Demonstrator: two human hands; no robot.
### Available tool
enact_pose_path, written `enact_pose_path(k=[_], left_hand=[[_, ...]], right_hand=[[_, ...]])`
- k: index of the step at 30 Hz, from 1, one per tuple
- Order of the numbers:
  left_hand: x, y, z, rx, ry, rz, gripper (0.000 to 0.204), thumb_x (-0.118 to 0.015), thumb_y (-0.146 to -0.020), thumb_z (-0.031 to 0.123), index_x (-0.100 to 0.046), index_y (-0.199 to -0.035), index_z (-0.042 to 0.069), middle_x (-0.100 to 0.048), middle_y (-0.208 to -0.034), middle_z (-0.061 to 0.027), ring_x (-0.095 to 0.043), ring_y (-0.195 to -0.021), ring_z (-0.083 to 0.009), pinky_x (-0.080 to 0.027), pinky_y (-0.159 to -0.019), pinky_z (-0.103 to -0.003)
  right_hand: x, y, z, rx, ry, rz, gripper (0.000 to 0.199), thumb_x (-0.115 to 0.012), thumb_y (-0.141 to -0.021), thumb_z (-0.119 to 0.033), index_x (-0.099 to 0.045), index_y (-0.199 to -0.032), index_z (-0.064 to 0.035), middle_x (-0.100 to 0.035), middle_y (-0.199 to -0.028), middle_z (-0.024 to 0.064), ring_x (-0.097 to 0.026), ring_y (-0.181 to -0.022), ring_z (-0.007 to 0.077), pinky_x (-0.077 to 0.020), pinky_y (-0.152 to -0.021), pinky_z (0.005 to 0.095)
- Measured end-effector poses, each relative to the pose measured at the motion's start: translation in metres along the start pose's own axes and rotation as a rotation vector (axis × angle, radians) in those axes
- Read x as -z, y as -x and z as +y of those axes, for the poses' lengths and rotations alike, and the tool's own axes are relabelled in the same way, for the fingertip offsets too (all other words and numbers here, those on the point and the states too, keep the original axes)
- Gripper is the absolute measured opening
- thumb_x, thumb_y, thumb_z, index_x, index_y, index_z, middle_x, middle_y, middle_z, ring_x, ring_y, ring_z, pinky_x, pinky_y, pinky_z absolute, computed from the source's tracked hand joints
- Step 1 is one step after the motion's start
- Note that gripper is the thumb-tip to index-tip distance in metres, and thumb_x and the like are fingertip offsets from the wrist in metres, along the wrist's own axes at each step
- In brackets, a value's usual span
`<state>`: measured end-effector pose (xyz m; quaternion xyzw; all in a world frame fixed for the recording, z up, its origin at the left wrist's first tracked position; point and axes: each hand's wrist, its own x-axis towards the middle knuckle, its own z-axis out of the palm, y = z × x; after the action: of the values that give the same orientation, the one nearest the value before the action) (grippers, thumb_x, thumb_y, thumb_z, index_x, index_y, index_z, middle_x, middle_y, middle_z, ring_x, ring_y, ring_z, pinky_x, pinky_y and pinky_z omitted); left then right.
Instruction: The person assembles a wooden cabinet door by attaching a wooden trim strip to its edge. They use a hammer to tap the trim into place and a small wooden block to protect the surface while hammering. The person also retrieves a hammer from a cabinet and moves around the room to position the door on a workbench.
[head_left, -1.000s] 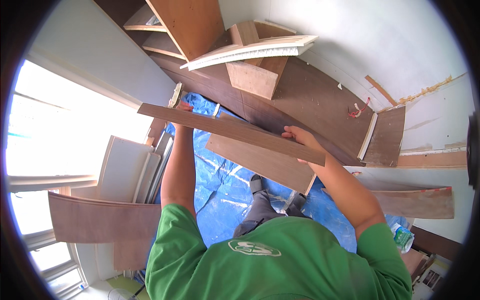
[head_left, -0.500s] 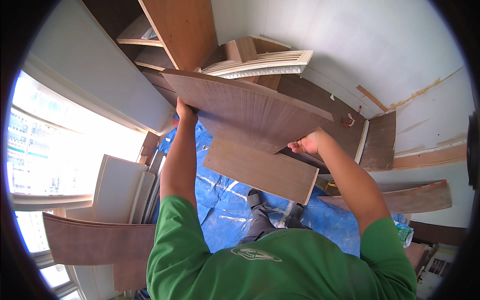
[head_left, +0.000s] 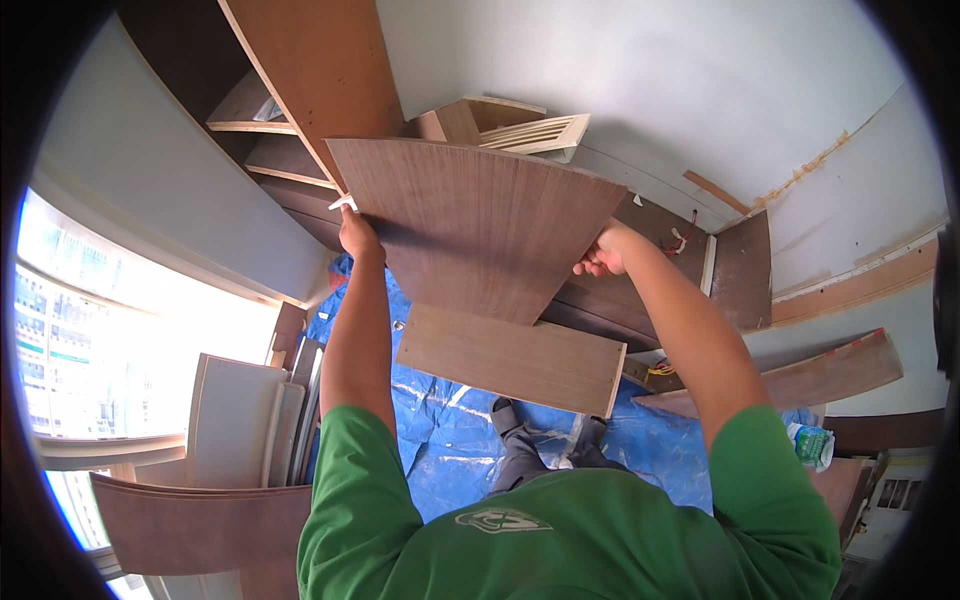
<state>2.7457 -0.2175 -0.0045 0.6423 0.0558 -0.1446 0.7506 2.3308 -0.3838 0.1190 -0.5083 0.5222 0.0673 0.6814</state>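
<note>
While the brown wood-grain panel (head_left: 475, 225) stands tilted between the hands, its grain runs from far edge to near edge; foreshortening leaves its long axis uncertain. The left hand (head_left: 361, 236) is at its left edge, the right hand (head_left: 611, 250), fingers curled, at its right; neither is clearly nearer. Whether either grips cannot be told. A small white piece (head_left: 343, 202) shows beside the left hand. The panel's near edge overlaps a lighter board (head_left: 510, 358), hiding any contact.
</note>
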Motion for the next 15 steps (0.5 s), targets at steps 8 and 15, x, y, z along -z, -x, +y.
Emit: enact_pose_path(k=[8,15], left_hand=[[-0.010,0.008,-0.002,-0.074,-0.093,-0.020,0.071,-0.050,-0.102,0.062,-0.074,-0.094,-0.004,-0.070,-0.087,-0.0090,-0.060,-0.081,-0.0188,-0.048,-0.077,-0.035],[-0.004,0.002,-0.003,-0.149,-0.203,-0.038,0.079,-0.046,-0.100,0.066,-0.075,-0.094,-0.007,-0.072,-0.090,-0.0150,-0.063,-0.085,-0.0231,-0.048,-0.081,-0.036]], right_hand=[[0.010,-0.009,-0.014,-0.047,-0.071,0.092,0.051,-0.047,-0.099,-0.049,-0.068,-0.091,-0.0033,-0.066,-0.077,0.0134,-0.064,-0.059,0.0202,-0.0414,-0.036,0.0254],[0.009,-0.013,-0.021,-0.064,-0.053,0.097,0.053,-0.047,-0.099,-0.050,-0.068,-0.088,-0.0024,-0.065,-0.072,0.0136,-0.061,-0.056,0.0166,-0.0400,-0.035,0.0224]])
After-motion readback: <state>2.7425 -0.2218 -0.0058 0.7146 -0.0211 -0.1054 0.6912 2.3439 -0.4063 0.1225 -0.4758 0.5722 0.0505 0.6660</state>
